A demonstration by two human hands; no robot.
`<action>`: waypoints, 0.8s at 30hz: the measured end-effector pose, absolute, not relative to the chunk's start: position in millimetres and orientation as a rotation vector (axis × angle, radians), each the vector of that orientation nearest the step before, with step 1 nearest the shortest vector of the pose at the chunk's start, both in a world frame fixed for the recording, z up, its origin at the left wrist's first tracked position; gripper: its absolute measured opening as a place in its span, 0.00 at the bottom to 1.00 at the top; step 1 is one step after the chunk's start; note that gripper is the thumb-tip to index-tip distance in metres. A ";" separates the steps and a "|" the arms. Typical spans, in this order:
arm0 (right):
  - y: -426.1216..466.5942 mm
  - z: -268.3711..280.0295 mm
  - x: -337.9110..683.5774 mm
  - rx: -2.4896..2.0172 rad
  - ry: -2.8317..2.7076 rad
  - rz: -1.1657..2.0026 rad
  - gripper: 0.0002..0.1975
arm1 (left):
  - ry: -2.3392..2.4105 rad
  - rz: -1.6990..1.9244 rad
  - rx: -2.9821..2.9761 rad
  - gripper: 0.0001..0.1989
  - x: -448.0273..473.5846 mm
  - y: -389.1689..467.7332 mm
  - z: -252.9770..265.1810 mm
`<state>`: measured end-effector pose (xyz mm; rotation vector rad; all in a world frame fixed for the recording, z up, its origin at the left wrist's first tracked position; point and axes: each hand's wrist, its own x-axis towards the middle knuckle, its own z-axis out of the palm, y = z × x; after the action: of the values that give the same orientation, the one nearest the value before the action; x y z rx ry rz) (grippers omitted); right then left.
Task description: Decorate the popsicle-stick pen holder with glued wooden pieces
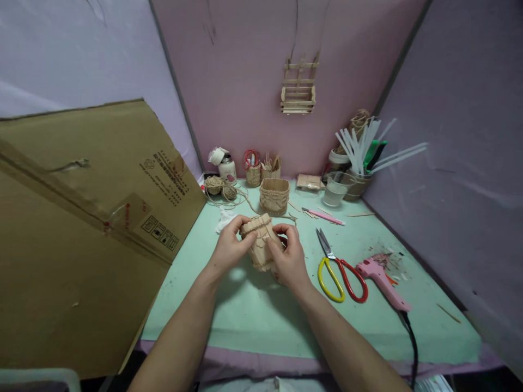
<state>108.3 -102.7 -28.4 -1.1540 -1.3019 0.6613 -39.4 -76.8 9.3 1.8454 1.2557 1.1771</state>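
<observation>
Between my hands is a small craft container [260, 251] of pale wooden pieces, tilted, with a scalloped band along its upper edge. My left hand [233, 242] grips its left side, thumb on the front face. From the right, my right hand [291, 255] holds it with the thumb pressed on the front and the fingers curled behind. Just beyond stands a similar wooden container [274, 196], upright on the table. Red-and-yellow-handled scissors [337, 272] lie with blades apart to the right of my right hand. A pink glue gun [384, 282] rests farther right.
A large cardboard box [81, 234] stands along the left. At the back are twine balls [214, 185], a jar [227, 169], stick holders [253, 175], a plastic cup [335, 191] and white glue sticks [359, 144]. A pink pen-like tool [324, 216] lies on the green cloth [261, 321].
</observation>
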 end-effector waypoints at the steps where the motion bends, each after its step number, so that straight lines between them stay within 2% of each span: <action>1: -103.0 -27.9 108.2 -1.160 -1.303 0.658 0.08 | 1.251 1.181 1.846 0.06 -39.2 -76.7 9.1; 11: -101.4 -28.9 115.0 -1.150 -1.344 0.696 0.10 | 1.207 1.198 1.792 0.07 -39.4 -75.1 7.5; 13: -102.3 -30.2 117.5 -1.162 -1.441 0.670 0.17 | 1.181 1.202 1.752 0.11 -40.5 -74.2 5.6; 17: -109.7 -32.0 116.1 -1.269 -1.656 0.524 0.44 | 1.164 1.212 1.730 0.15 -41.0 -72.9 1.7; 19: -114.5 -31.9 112.6 -1.345 -1.701 0.467 0.52 | 1.163 1.222 1.753 0.16 -40.2 -73.1 0.8; 21: -117.7 -32.0 109.2 -1.401 -1.711 0.423 0.54 | 1.153 1.225 1.790 0.17 -39.2 -73.4 0.1; 24: -116.8 -34.9 107.4 -1.417 -1.673 0.412 0.51 | 1.120 1.286 1.876 0.17 -38.0 -72.3 -2.3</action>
<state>107.4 -116.8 -34.9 -1.4170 -1.6730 0.4118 -38.0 -72.3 -2.3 1.8765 1.1197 1.2860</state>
